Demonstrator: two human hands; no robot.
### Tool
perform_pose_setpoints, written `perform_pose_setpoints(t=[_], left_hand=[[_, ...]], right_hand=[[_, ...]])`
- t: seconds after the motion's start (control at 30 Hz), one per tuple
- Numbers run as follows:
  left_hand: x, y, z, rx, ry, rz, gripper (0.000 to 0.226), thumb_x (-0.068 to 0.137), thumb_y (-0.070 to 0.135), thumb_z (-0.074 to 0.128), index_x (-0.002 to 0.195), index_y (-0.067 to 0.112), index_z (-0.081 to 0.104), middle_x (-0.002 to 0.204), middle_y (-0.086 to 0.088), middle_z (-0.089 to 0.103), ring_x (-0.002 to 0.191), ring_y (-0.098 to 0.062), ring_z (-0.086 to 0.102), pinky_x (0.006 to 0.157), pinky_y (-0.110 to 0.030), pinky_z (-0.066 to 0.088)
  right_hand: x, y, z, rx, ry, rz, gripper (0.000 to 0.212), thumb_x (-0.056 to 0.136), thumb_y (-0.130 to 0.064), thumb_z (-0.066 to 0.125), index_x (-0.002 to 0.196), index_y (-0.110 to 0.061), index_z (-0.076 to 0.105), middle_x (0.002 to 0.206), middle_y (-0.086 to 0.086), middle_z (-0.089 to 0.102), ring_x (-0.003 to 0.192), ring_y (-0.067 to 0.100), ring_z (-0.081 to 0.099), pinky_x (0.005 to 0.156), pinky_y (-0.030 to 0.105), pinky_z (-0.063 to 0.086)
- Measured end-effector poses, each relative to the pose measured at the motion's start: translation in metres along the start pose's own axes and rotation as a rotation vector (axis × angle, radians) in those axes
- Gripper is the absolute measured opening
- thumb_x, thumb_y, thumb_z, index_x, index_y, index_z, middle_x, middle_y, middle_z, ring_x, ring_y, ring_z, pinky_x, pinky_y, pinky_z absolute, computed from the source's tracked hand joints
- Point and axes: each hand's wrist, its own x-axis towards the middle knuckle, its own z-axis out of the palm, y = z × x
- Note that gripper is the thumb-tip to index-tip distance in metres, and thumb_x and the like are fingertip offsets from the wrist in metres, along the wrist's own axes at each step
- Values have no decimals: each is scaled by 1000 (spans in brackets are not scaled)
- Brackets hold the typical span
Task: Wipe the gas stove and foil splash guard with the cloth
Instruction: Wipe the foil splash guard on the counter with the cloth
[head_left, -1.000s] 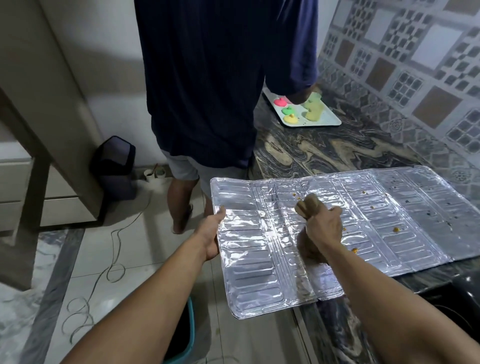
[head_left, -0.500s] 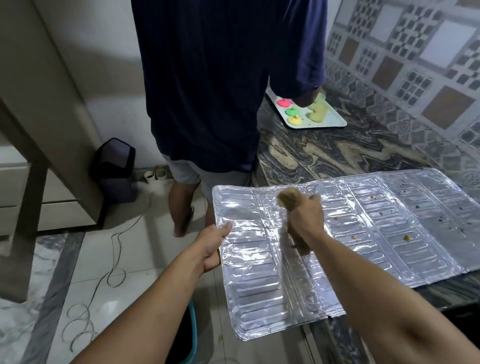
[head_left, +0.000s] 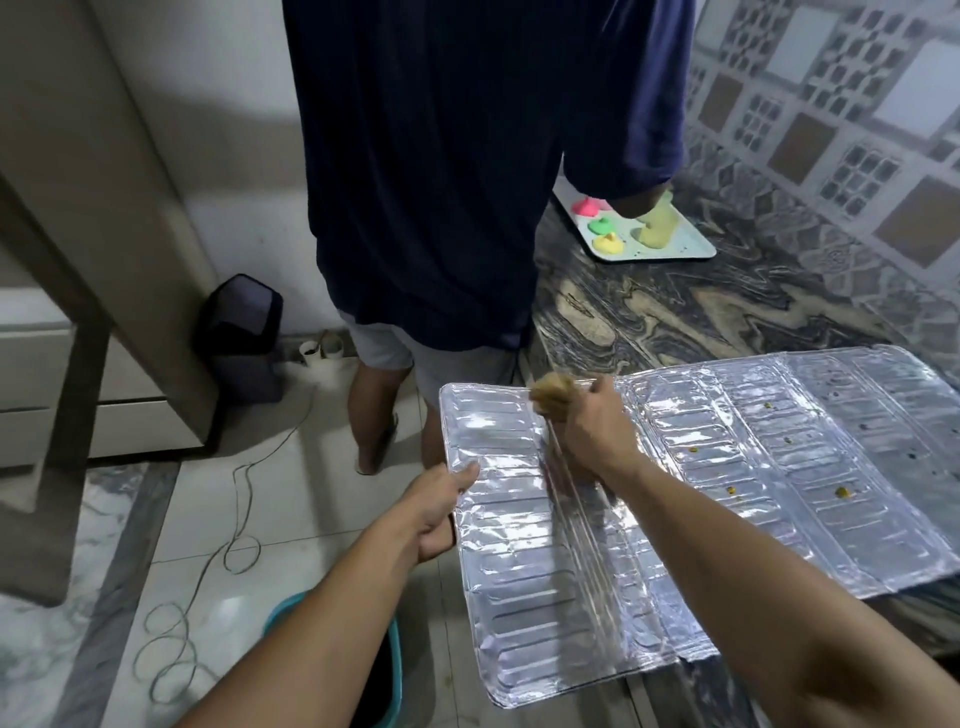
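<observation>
The left hand (head_left: 436, 512) pinched the foil splash guard (head_left: 675, 499) overhanging the counter (head_left: 675, 317); the right hand (head_left: 592, 431) clutched the cloth (head_left: 551, 392). Hard pressure might crease or tear the unsupported foil.

The foil splash guard (head_left: 701, 499) is lying on the countertop (head_left: 675, 306), its left end overhanging a bucket (head_left: 387, 670); a tray (head_left: 680, 244) is sitting behind it, a person (head_left: 452, 208) standing left of the tray.
</observation>
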Motion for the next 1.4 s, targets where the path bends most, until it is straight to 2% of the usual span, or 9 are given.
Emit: perform_pose_setpoints(t=[0.1,0.23,0.3,0.5,0.6,0.8,0.93,1.13,1.4], left_hand=[[-1,0,0,-9,-5,13,25,99,12,48,117,0,60,114,-21,67,108,-38,62,101,-57,43],[-2,4,3,26,-12,17,20,99,12,48,108,3,64,105,-20,69,95,-34,67,92,-53,51],[-2,4,7,35,4,17,20,99,10,48,108,2,62,100,-19,69,87,-32,68,84,-50,54],[-7,4,11,11,11,39,29,97,-5,35,116,-6,58,108,-29,65,86,-34,69,85,-52,54],[-13,8,14,2,4,19,32,94,-8,33,95,-2,64,87,-23,71,72,-31,71,75,-47,57],[-23,12,14,-197,-4,-45,44,63,6,33,94,-8,61,87,-25,64,76,-38,64,78,-44,54],[-23,11,18,-199,36,-38,56,65,6,34,114,-5,59,104,-25,64,92,-43,60,92,-52,47],[-27,16,24,-188,55,-47,52,67,9,35,110,-6,59,95,-25,71,95,-44,60,84,-54,47],[-18,18,32,-85,170,-35,34,104,27,32,95,9,60,66,-14,72,81,-33,61,74,-46,49]], right_hand=[[8,4,-3,39,88,321,33,100,-31,42,126,-13,51,100,3,40,83,16,44,69,31,37],[-7,-30,1,15,-82,-15,40,95,-32,49,136,-34,49,105,7,41,82,23,50,77,33,47],[-13,-47,9,43,-134,-120,39,97,-26,43,134,-31,52,109,10,46,87,28,57,87,36,49],[-28,-79,16,265,-188,-225,32,91,-11,56,122,-12,65,105,13,48,95,25,53,86,25,39],[-35,-80,12,295,-262,-293,31,90,-9,59,120,-13,67,105,9,47,96,19,49,83,20,34],[-52,-56,-17,459,-479,-228,18,88,0,61,103,-2,70,84,-2,58,84,14,55,74,20,42],[-53,-25,-26,45,-422,-193,29,88,-8,56,113,-18,69,98,2,51,97,26,59,89,31,46],[-55,13,-41,-185,-85,47,30,97,-29,48,125,-31,60,97,5,42,81,27,55,72,32,49],[-114,13,-39,-165,-304,-290,43,99,-28,46,142,-31,46,112,9,47,91,24,53,70,28,36]])
